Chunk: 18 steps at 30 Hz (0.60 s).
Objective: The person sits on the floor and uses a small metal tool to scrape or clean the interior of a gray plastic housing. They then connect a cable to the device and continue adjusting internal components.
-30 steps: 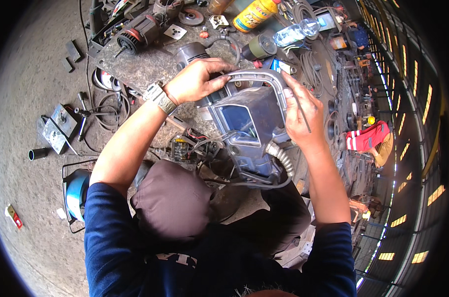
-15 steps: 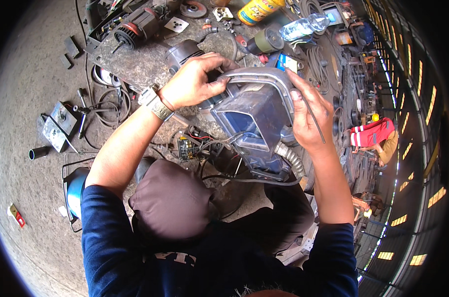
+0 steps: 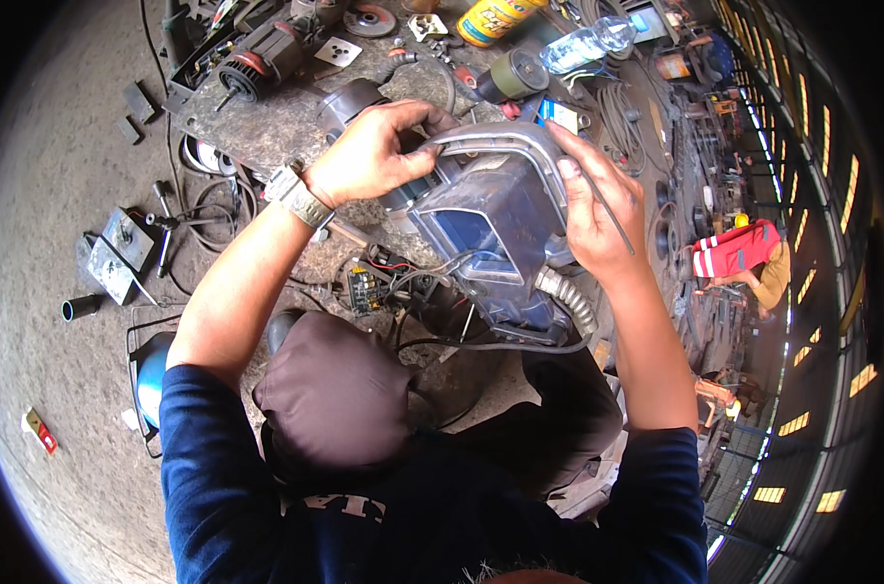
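Observation:
A blue-grey plastic housing [image 3: 533,209], box-shaped with an open rectangular mouth, is tilted up over my knees. Its raised, curved rim [image 3: 500,134] arches between my two hands. My left hand [image 3: 379,156] pinches the rim's left end, thumb on top and fingers curled behind. At the rim's right side, my right hand [image 3: 603,209] is closed around a thin dark strip [image 3: 612,219], its free end poking out past the palm; I cannot tell if it is rubber or metal. A ribbed grey hose [image 3: 566,302] and a black cable hang from the housing.
A small circuit board with wires [image 3: 366,290] lies left of the housing. Beyond are a stone slab [image 3: 257,131], a motor [image 3: 264,58], a water bottle [image 3: 588,47] and a yellow container [image 3: 496,19]. A person in red [image 3: 739,255] crouches far right.
The housing and both hands have shifted slightly left in the view. My grip looks the same on both sides.

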Motion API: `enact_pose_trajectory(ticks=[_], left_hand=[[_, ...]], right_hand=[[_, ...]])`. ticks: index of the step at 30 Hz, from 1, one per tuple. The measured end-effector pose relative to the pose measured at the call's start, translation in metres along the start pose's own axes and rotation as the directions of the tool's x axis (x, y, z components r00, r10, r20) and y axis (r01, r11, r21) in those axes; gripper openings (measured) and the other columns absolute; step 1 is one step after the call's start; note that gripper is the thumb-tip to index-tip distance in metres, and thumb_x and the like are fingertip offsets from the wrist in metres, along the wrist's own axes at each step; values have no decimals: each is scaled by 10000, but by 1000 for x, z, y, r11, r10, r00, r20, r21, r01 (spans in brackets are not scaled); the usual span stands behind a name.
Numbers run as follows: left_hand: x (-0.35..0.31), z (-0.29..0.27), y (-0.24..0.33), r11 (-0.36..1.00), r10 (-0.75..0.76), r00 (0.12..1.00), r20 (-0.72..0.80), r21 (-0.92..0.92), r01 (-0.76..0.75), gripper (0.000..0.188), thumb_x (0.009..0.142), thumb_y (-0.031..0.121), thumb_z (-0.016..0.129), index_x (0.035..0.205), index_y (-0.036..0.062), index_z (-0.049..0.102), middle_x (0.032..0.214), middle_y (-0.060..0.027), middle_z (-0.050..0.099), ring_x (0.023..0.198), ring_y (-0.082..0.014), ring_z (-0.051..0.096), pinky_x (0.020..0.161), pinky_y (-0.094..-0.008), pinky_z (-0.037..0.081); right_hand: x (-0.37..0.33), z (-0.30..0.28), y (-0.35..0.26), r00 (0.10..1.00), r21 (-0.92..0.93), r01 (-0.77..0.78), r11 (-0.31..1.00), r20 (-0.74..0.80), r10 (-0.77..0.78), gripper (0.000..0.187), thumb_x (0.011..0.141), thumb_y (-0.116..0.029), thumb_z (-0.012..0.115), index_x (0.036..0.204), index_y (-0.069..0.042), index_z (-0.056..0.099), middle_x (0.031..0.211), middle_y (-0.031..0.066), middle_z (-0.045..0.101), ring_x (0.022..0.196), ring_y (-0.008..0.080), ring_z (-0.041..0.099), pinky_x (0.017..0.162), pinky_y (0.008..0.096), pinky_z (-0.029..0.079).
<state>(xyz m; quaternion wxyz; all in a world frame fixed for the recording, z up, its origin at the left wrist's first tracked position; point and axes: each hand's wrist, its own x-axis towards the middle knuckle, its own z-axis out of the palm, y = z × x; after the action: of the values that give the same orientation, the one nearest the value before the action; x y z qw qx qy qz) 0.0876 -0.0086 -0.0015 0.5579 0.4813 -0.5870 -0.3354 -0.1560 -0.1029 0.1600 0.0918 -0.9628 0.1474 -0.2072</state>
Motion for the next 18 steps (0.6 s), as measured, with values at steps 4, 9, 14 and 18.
enact_pose_trajectory(ticks=[4,9,14,18], left_hand=[[6,-9,-8,990,142,988,65,3,-143,399,968,168,700,1324,-14,688,1278,-164,725,1243,-254,652,1118,-403,480],[11,-15,-7,992,129,980,154,-13,-129,470,1024,239,711,1422,-3,654,1380,-194,700,1300,-312,642,1138,-417,469],[15,-15,-9,982,173,971,163,42,-182,475,1050,240,678,1453,-5,629,1390,-203,692,1315,-320,638,1136,-410,471],[15,-10,-6,987,149,976,156,34,-156,469,1059,242,663,1457,-4,626,1388,-204,694,1307,-320,645,1134,-409,473]], right_hand=[[1,3,-2,999,6,22,1000,-48,-21,285,1017,-44,647,1292,-20,719,1185,206,760,1050,375,762,902,413,600],[2,1,0,984,-76,25,997,-173,-38,308,992,-19,686,1283,-84,761,1119,162,718,990,312,727,877,367,571],[6,-16,-7,897,540,-62,839,-339,284,204,1060,15,625,1252,74,662,1125,161,747,1111,227,745,954,310,581],[14,-10,-18,990,397,-53,916,-98,100,85,992,10,719,1074,25,739,1077,121,774,970,190,751,893,305,572]])
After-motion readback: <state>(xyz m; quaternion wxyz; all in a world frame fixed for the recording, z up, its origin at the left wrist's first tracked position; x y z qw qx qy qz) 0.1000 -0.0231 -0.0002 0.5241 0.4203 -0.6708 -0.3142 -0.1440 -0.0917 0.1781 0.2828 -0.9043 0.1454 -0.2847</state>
